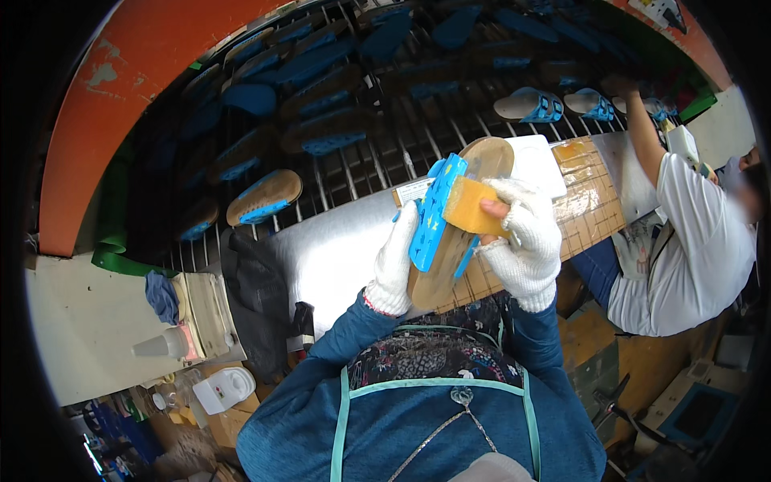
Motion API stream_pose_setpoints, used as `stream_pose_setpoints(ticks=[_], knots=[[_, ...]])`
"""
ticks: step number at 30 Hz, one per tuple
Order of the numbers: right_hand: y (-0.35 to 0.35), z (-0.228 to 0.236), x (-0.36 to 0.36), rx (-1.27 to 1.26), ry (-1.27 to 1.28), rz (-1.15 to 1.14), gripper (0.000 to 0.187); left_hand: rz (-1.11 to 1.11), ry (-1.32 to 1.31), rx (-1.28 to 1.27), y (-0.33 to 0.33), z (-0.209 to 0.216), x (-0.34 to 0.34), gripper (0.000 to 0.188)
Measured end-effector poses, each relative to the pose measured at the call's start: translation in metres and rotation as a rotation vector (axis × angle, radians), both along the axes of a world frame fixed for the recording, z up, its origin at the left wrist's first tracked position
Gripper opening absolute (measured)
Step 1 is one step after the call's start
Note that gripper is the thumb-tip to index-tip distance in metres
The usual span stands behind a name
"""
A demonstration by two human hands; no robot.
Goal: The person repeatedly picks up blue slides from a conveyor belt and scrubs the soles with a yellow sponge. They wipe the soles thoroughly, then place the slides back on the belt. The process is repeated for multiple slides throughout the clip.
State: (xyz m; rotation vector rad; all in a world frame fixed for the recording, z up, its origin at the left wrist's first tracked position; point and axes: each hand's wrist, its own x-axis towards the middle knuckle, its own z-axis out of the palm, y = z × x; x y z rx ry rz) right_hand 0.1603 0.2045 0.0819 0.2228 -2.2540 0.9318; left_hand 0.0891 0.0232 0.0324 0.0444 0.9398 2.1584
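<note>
In front of my chest I hold a sandal (434,283) with a tan, foot-shaped sole and a blue strap (434,225) marked with small yellow and dark shapes. My left hand (392,261), in a white knitted glove, is closed on its left side; those fingertips are partly hidden behind it. A yellow spongy block (472,206) is gripped in my right hand (526,241), also gloved in white, with the bare thumb tip showing. The block's left edge rests against the strap.
A metal-topped bench (321,265) and a taped cardboard sheet (590,193) lie before me. Beyond, a rod conveyor (353,173) carries several blue-strapped sandals (269,195) beneath an orange frame (96,120). At right, a co-worker (683,241) reaches toward the rods. A black cloth (253,289) hangs left.
</note>
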Motion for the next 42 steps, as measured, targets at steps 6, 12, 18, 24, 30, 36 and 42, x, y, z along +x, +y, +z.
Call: stream_pose_setpoints(ticks=[6,12,18,24,30,36,42], knots=[[0.000,-0.004,0.001,0.040,0.040,0.010,0.055,-0.014,-0.019,0.033,0.013,0.001,-0.010,0.072],[-0.002,-0.005,0.005,0.063,0.062,0.034,0.054,-0.003,-0.017,0.067,0.027,-0.006,-0.022,0.076],[-0.006,-0.001,0.011,0.113,0.021,0.050,0.054,0.028,0.042,0.120,0.040,0.008,-0.028,0.075],[-0.015,0.006,0.014,0.092,0.007,0.189,0.044,0.031,0.080,0.149,0.036,0.028,-0.033,0.074],[0.008,0.014,-0.018,-0.032,0.133,-0.127,0.046,0.110,0.133,0.138,0.037,0.030,-0.016,0.076],[-0.025,-0.010,-0.022,-0.002,0.057,-0.010,0.049,0.353,0.129,0.242,0.024,0.028,-0.031,0.071],[-0.069,-0.034,-0.009,-0.556,-0.137,0.060,0.044,0.757,0.303,0.039,0.013,0.016,-0.037,0.071]])
